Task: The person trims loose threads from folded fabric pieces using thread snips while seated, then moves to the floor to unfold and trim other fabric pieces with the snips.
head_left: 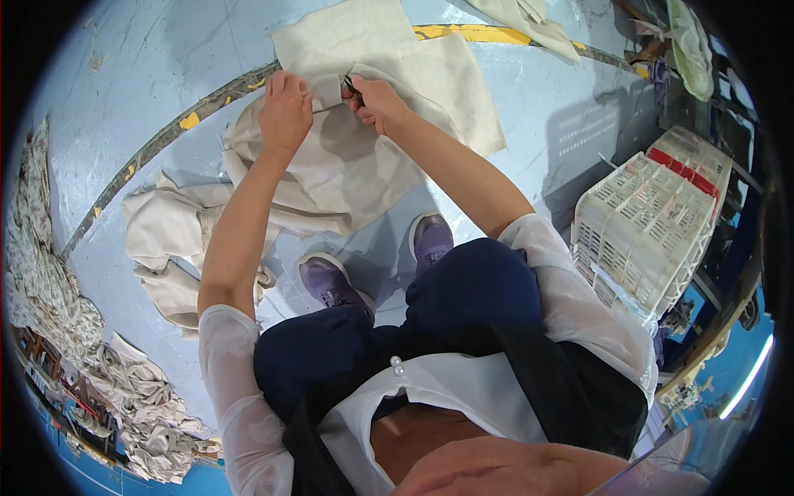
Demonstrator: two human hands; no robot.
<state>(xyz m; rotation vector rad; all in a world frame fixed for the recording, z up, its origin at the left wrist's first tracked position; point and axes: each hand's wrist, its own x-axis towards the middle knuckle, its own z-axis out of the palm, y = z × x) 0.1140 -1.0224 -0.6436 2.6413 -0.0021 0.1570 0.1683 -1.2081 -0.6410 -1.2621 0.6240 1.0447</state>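
A large piece of beige cloth (pixel 347 178) lies in folds over the floor in front of my shoes, reaching to the far edge. My left hand (pixel 286 113) is closed on a fold of it, fingers bent together at the cloth's edge. Just to the right, my right hand (pixel 379 105) grips small dark thread snips (pixel 354 89), whose tips point up and left at the cloth edge. Whether the blades are touching the cloth is too small to tell. Part of the snips is hidden in my fingers.
More beige cloth (pixel 165 227) lies crumpled at the left, and another piece (pixel 533 26) at the far right. Patterned fabric (pixel 41 248) is heaped along the left side. A white plastic crate (pixel 637 223) stands at my right. A worn dark-and-yellow line (pixel 190 121) crosses the blue floor.
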